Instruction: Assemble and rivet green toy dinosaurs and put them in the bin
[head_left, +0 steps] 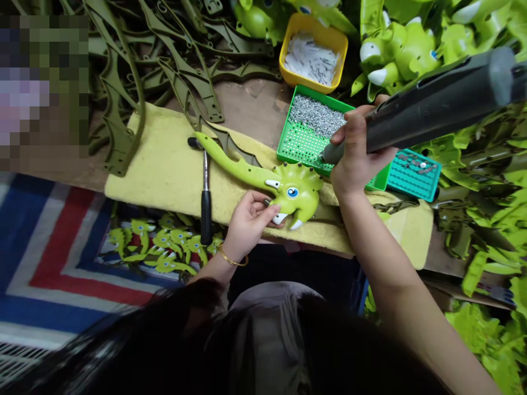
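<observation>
My left hand [252,218] pinches the snout of a lime-green plastic dinosaur-head toy [302,189] with a blue eye, white horns and a long curved handle. The toy lies on a yellow cloth [160,164]. In my right hand [354,151] is a dark grey electric screwdriver [415,107], tilted, its tip down over the green perforated tray [302,140]. Small silver screws [317,115] are heaped at the far side of that tray. Whether the tip touches a screw I cannot tell. A black-handled hammer [206,203] rests on the cloth left of the toy.
A yellow tub [315,55] of small white pieces stands behind the tray. To the right is a teal tray [415,174]. Olive plastic frames [123,109] pile up at the left, green toy parts [411,49] at the right. More toys [164,244] lie below the table edge.
</observation>
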Motion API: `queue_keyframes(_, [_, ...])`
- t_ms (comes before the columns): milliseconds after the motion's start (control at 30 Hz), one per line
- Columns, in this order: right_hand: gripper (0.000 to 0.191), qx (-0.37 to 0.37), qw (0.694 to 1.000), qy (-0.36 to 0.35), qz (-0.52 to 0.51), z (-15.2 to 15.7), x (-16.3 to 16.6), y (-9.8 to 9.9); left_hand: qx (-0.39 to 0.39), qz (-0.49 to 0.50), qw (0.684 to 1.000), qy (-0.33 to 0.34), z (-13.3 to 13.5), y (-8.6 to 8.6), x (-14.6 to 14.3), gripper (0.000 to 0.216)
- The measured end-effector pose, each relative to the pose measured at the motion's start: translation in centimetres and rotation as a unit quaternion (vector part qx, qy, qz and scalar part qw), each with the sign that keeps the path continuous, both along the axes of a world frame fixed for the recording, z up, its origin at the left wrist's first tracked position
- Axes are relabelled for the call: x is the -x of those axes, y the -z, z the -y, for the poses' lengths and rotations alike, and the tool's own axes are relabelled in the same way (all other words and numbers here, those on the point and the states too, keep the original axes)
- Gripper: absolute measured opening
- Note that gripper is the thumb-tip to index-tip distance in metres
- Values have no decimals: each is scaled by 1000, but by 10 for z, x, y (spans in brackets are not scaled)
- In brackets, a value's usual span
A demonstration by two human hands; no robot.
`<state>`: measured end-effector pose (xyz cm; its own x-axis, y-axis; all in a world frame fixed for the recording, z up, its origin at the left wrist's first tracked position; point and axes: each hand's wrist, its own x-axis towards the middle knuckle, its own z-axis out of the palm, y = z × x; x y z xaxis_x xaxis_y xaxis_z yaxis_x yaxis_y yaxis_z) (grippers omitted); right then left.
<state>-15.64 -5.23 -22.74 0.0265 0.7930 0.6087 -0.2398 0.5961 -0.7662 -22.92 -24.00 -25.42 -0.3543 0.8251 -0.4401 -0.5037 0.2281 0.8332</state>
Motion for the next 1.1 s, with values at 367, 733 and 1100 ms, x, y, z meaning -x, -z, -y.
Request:
queue_keyframes(367, [22,-17,998,-58,-16,28,-29,-50,9,5,1000,-10,-2,-2,0,52])
queue_keyframes(733, [38,-13,995,-75,60,51,-33,-15,14,-6,1000,-21,-1,-3,-2,50])
queue_keyframes(1100, [28,3,999,41,19,0,10,-21,5,5,1000,-12,-1,-2,-1,48])
